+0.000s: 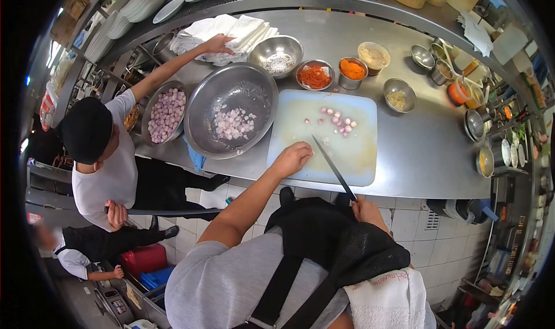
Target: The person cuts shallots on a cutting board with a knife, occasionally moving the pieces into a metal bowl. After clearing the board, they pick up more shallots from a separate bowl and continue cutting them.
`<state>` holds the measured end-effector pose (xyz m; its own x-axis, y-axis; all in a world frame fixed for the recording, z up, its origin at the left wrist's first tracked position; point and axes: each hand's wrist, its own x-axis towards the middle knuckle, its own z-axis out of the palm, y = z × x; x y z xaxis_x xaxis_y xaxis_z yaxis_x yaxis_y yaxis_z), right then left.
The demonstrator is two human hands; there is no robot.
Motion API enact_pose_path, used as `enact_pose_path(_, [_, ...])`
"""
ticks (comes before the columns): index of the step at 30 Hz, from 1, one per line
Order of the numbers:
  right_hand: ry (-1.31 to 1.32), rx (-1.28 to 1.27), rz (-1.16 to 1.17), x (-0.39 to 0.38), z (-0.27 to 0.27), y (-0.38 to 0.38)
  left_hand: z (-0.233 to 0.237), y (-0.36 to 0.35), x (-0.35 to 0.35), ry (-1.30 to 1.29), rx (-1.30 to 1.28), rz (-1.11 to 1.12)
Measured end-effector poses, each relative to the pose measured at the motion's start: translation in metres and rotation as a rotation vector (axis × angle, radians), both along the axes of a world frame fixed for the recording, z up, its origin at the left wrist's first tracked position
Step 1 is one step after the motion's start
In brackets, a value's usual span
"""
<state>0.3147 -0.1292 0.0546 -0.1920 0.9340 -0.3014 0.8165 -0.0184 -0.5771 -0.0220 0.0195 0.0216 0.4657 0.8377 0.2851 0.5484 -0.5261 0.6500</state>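
Observation:
My right hand point(369, 209) grips the handle of a kitchen knife point(335, 169). Its blade points away from me, with the tip over the white cutting board point(358, 170). My left hand point(295, 158) is on the board's left part, left of the blade, fingers bunched together. A pale bit of shallot point(313, 152) shows at the fingertips, mostly hidden by them. Several peeled shallots point(341, 121) lie towards the far side of the board. Left of it, a large steel bowl point(199, 118) holds chopped shallots point(233, 124).
A co-worker on the left touches folded white cloths point(199, 31) and holds a long blade point(173, 212). Beside them is a bowl of whole shallots point(166, 115). Behind the board stand bowls of red shreds point(314, 76), orange food point(352, 69) and a pale minced ingredient point(396, 100).

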Motion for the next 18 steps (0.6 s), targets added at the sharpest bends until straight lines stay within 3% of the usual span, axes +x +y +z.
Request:
enact_pose_path(3, [-0.076,-0.017,0.026,0.0,-0.006,-0.003,-0.006,0.004,0.003,-0.04,-0.021,0.015])
enact_pose_path(8, [-0.153,-0.092,0.041,-0.013,0.042,-0.002,-0.003,0.005,0.002,0.012,0.023,-0.019])
enact_pose_path(12, [-0.138,-0.048,0.022,-0.025,0.005,0.004,-0.006,0.003,0.001,-0.007,0.012,-0.011])
enact_pose_path(18, [-0.124,-0.007,0.021,-0.028,0.022,0.005,-0.008,0.004,0.001,-0.026,0.026,0.014])
